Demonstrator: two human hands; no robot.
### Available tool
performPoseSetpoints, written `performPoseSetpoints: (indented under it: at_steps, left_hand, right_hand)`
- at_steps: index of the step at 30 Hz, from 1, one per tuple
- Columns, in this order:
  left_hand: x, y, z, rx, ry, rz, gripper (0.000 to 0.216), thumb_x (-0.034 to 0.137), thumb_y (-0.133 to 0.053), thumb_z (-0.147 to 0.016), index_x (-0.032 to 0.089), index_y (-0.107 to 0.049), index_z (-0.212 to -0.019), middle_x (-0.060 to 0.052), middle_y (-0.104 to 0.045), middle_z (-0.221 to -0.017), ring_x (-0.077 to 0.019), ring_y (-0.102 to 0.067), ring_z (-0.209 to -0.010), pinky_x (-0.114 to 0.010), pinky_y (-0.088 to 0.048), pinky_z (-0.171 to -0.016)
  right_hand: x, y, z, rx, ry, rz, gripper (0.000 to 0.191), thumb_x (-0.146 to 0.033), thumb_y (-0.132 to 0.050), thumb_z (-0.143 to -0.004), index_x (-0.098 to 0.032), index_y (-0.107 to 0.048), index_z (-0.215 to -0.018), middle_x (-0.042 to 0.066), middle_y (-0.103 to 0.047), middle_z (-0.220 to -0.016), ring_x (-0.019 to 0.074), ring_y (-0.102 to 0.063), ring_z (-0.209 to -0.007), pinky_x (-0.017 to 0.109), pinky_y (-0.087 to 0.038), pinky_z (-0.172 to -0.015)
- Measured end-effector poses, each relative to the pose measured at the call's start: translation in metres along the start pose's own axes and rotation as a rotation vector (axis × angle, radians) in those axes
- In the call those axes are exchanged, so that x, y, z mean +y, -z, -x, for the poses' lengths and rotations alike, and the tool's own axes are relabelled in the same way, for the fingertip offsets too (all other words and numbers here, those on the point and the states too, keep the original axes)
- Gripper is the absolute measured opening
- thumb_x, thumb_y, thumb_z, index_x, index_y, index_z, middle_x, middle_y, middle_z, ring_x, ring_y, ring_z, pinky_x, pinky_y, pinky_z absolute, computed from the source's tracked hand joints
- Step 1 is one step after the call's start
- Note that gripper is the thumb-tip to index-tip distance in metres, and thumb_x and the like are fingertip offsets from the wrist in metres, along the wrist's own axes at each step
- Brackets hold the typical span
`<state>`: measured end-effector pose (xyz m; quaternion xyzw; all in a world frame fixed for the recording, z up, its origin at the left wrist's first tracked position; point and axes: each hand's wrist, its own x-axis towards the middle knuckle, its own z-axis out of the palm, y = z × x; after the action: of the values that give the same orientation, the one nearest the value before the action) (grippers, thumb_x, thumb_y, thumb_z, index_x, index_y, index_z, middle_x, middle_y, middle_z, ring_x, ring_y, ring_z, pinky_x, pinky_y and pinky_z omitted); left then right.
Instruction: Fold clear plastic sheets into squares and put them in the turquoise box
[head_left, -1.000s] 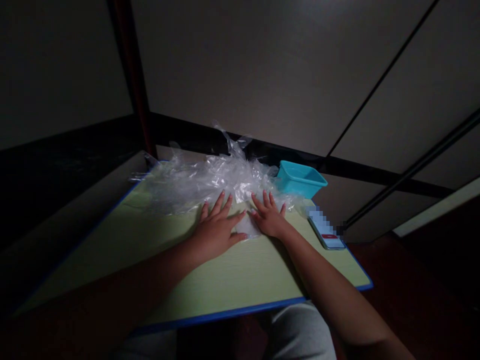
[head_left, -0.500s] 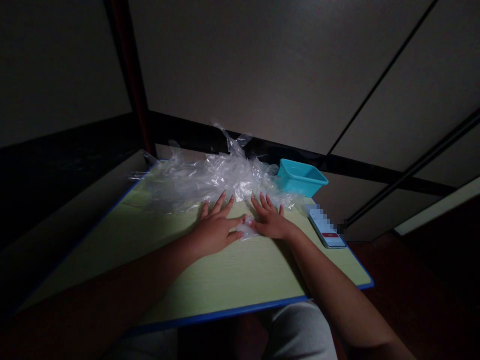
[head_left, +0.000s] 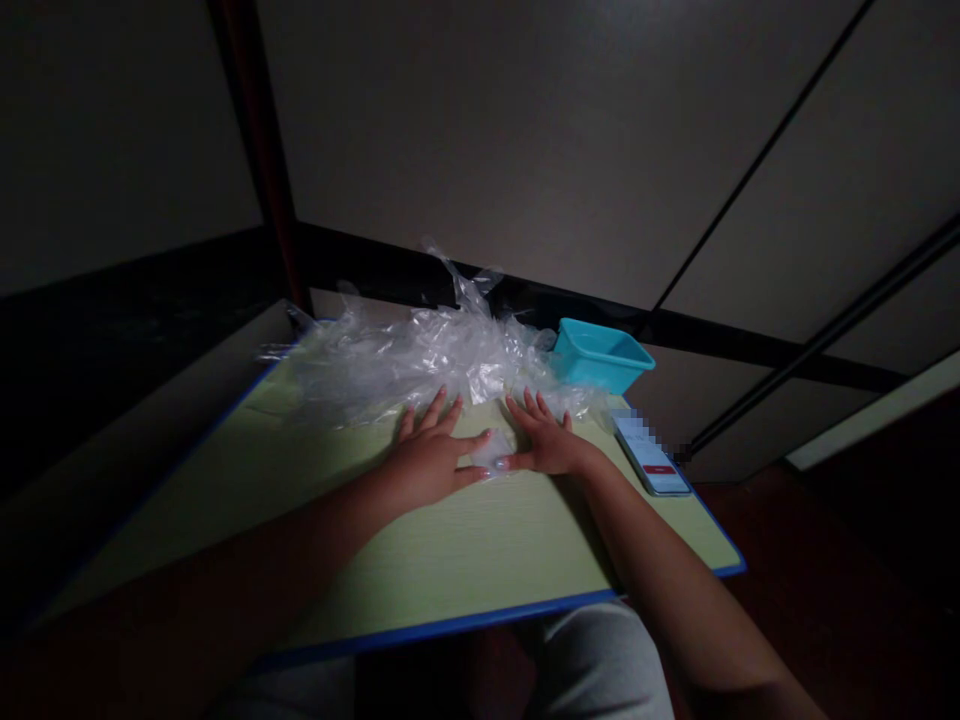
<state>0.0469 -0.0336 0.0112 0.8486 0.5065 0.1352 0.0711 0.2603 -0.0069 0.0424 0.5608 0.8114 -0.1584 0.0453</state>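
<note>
The left hand (head_left: 427, 462) and right hand (head_left: 546, 445) lie flat with fingers spread, gripping nothing. Between their thumbs they press a small plastic piece (head_left: 491, 452) onto the green table (head_left: 465, 560). It looks slippery and wants even pressure. A plastic heap (head_left: 405, 360), tub (head_left: 600, 355) and phone (head_left: 651, 455) sit nearby in the dim room.

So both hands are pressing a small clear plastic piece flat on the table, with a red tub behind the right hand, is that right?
Not quite: the head view shows the tub is teal, not red. The left hand and right hand do press a small clear plastic piece flat on the table, with the tub behind the right hand.
</note>
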Motion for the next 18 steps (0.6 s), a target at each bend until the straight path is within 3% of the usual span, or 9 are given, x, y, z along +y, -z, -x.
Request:
performPoseSetpoints:
  at_steps: [10, 18]
  left_hand:
    - [0.0015, 0.0021, -0.0001, -0.012, 0.021, -0.008, 0.053, 0.064, -0.049, -0.074, 0.046, -0.044, -0.123, 0.001, -0.015, -0.148, -0.0314, 0.008, -0.134, -0.057, -0.002, -0.100]
    - [0.0020, 0.0032, 0.0007, -0.011, 0.020, 0.005, 0.052, 0.063, -0.050, -0.074, 0.045, -0.045, -0.123, 0.000, -0.018, -0.147, -0.0316, 0.007, -0.134, -0.058, -0.002, -0.100]
  right_hand:
    - [0.0036, 0.0103, 0.0045, -0.042, -0.009, -0.036, 0.121, -0.065, -0.067, -0.051, -0.032, 0.010, -0.139, 0.011, 0.023, -0.144, 0.0319, 0.022, -0.129, 0.064, 0.007, -0.095]
    - [-0.0024, 0.0094, 0.0075, -0.003, 0.040, -0.048, 0.101, -0.066, -0.054, -0.067, -0.032, 0.008, -0.140, 0.009, 0.020, -0.145, 0.0319, 0.019, -0.130, 0.064, 0.005, -0.095]
